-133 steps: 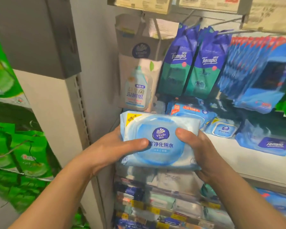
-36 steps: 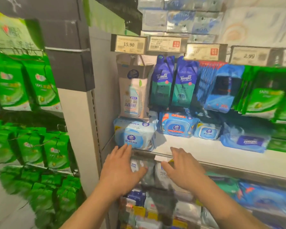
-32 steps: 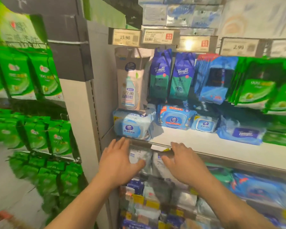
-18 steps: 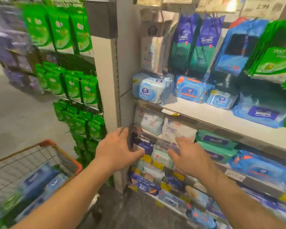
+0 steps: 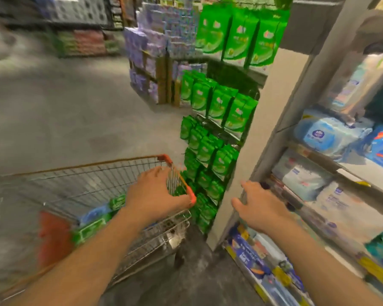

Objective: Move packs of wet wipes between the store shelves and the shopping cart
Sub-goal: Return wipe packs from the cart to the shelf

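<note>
Both hands empty, fingers spread: left hand (image 5: pixel 156 195) over cart (image 5: pixel 187 188); right hand (image 5: pixel 258 206) near shelves (image 5: pixel 314 155); packs (image 5: pixel 91 229) look soft, light, slick, best gripped across their short edges

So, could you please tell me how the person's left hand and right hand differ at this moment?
The left hand reaches over the shopping cart, by its orange corner; the right hand hangs in front of the store shelves. The left hand's fingers bend downward, while the right hand's spread wider. Both hold nothing, with bare forearms.
</note>
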Action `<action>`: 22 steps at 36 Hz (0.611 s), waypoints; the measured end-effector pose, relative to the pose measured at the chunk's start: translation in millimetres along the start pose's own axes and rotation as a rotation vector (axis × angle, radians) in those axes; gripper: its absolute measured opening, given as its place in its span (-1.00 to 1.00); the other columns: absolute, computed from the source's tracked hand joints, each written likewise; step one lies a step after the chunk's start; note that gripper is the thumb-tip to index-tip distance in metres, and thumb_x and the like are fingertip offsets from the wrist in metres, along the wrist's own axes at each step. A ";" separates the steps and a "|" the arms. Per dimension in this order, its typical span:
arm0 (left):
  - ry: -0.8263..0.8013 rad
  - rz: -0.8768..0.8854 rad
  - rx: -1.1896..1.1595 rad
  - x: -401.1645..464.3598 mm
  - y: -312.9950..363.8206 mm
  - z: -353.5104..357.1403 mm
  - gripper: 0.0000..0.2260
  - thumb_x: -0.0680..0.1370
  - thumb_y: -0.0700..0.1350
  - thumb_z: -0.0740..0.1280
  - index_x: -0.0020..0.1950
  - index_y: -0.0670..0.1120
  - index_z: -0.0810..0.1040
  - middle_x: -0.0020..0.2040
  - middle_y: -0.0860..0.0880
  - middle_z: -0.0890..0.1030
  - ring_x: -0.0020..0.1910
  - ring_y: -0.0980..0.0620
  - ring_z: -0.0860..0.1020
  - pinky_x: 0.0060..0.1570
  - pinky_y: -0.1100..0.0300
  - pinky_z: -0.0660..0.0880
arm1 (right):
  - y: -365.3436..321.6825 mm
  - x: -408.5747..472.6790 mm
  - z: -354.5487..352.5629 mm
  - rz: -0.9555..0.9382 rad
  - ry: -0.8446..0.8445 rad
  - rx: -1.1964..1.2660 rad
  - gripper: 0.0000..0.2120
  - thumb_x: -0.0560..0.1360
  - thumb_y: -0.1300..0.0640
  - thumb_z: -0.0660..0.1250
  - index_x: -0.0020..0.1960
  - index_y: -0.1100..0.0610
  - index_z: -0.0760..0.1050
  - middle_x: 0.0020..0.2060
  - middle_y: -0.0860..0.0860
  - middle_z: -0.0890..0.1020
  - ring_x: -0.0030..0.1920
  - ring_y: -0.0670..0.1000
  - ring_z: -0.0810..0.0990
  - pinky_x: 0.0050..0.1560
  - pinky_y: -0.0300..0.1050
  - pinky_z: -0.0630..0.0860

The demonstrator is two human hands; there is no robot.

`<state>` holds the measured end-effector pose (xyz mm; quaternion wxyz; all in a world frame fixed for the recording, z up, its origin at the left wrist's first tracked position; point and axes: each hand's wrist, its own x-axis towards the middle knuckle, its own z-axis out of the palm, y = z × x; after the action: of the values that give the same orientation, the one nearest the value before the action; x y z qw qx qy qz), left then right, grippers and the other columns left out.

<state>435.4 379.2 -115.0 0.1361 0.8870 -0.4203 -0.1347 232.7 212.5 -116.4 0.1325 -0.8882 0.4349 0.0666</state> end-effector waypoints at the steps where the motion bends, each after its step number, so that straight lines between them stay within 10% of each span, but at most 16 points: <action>1: 0.001 -0.033 -0.005 -0.4 -17.2 -3.9 0.01 0.28 0.56 0.15 0.62 0.11 0.05 0.63 0.02 0.08 0.58 -0.10 0.12 0.49 -0.15 0.22 | -17.0 7.3 1.6 -0.022 -0.014 -0.009 -0.32 0.62 -0.25 0.16 0.63 0.01 0.11 0.59 0.04 0.25 0.53 0.19 0.29 0.45 0.12 0.37; 22: 0.074 -0.485 -0.148 -7.0 -276.0 -34.8 -0.07 0.38 0.49 0.30 0.62 0.06 0.12 0.62 -0.06 0.14 0.58 -0.10 0.14 0.51 -0.02 0.16 | -295.1 104.4 66.5 -0.489 -0.180 -0.098 -0.37 0.65 -0.19 0.18 0.63 0.03 0.17 0.61 0.04 0.24 0.59 0.09 0.20 0.58 0.04 0.17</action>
<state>639.1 557.4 -179.8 0.1798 0.9537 -0.1791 -0.1613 529.7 326.3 -152.0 0.1395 -0.9627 0.1901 0.1326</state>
